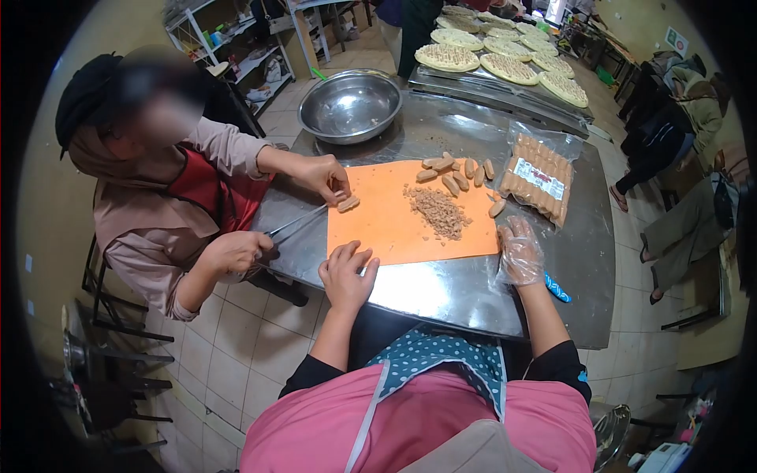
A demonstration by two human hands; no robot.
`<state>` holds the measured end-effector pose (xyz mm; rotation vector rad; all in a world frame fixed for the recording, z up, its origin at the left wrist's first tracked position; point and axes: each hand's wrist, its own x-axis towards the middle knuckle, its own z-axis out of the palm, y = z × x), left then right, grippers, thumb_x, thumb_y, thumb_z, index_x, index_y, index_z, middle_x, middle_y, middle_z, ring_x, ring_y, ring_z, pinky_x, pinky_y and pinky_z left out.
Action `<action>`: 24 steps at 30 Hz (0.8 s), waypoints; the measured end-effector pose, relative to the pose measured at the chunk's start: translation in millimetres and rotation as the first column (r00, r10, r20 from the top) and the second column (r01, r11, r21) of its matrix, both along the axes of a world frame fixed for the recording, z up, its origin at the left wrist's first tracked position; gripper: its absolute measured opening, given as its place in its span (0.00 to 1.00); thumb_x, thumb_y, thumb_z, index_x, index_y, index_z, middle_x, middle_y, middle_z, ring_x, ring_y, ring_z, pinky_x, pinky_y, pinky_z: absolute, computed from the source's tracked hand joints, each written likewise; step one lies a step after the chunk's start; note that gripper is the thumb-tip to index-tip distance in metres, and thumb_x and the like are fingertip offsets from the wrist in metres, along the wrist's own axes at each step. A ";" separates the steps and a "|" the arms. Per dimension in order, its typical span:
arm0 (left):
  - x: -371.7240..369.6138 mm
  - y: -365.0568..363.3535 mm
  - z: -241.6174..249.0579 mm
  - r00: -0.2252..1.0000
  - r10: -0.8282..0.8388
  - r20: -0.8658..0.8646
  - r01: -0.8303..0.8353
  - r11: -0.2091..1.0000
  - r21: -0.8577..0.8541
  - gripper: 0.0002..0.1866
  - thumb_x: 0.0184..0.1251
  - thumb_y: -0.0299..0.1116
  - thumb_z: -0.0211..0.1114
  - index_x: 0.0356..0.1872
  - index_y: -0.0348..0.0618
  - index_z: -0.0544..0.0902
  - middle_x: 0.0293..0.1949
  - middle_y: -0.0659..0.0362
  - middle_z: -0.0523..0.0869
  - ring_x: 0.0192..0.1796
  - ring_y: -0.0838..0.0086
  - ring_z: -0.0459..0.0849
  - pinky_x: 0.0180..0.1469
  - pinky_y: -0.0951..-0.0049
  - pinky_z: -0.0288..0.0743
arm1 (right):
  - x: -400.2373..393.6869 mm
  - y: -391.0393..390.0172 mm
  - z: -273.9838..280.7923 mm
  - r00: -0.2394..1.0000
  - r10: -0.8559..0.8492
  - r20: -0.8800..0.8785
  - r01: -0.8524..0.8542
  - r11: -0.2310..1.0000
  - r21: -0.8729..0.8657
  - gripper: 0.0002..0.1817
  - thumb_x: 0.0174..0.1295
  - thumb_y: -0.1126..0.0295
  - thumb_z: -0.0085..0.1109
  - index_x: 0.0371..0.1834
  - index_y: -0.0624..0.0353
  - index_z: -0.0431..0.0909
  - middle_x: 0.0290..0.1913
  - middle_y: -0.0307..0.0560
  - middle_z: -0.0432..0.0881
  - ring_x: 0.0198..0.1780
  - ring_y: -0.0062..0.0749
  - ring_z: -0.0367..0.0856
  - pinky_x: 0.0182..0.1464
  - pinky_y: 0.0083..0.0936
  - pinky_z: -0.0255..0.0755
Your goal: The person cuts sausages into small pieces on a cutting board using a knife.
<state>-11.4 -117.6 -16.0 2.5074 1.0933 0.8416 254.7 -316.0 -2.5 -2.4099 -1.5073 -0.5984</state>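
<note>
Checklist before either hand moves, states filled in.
1. Left hand apart from the co-worker's knife: ok, it rests at the near edge of the orange board.
2. Both hands gloved: not ok. Right hand wears a clear plastic glove; left is bare.
3. Board free of the co-worker: not ok, their hand holds a sausage piece at its left edge.
4. Chopped pile within the board: ok, main heap sits inside the edges.
5. Large metal bowl upright: ok, mouth up.
6. Blue patterned item by the right wrist identified: cannot tell, partly hidden.
</note>
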 end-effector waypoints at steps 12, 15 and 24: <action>-6.6 7.8 -5.1 0.999 0.041 0.025 -0.041 0.999 0.011 0.11 0.55 0.39 0.62 0.36 0.50 0.86 0.50 0.59 0.81 0.59 0.67 0.72 0.62 0.57 0.55 | -38.2 30.5 1.5 0.844 -0.161 -0.512 0.156 0.986 -0.053 0.14 0.56 0.74 0.48 0.46 0.61 0.75 0.47 0.55 0.77 0.50 0.48 0.75 0.52 0.39 0.71; -11.1 13.1 -5.8 0.997 0.081 0.011 -0.081 0.997 -0.013 0.11 0.57 0.37 0.60 0.37 0.49 0.85 0.52 0.57 0.80 0.61 0.65 0.71 0.65 0.54 0.53 | -41.2 29.2 -20.9 0.913 -0.048 -0.406 0.072 0.996 0.045 0.15 0.53 0.76 0.50 0.45 0.61 0.76 0.46 0.57 0.77 0.48 0.55 0.75 0.52 0.41 0.70; -15.1 23.6 -10.5 0.995 0.095 0.020 -0.093 0.993 -0.079 0.11 0.58 0.33 0.56 0.39 0.49 0.84 0.54 0.56 0.79 0.65 0.63 0.69 0.69 0.49 0.46 | -67.5 22.8 -21.2 0.924 -0.053 -0.379 0.042 0.998 -0.036 0.14 0.58 0.74 0.48 0.47 0.64 0.75 0.50 0.57 0.75 0.54 0.50 0.72 0.52 0.38 0.72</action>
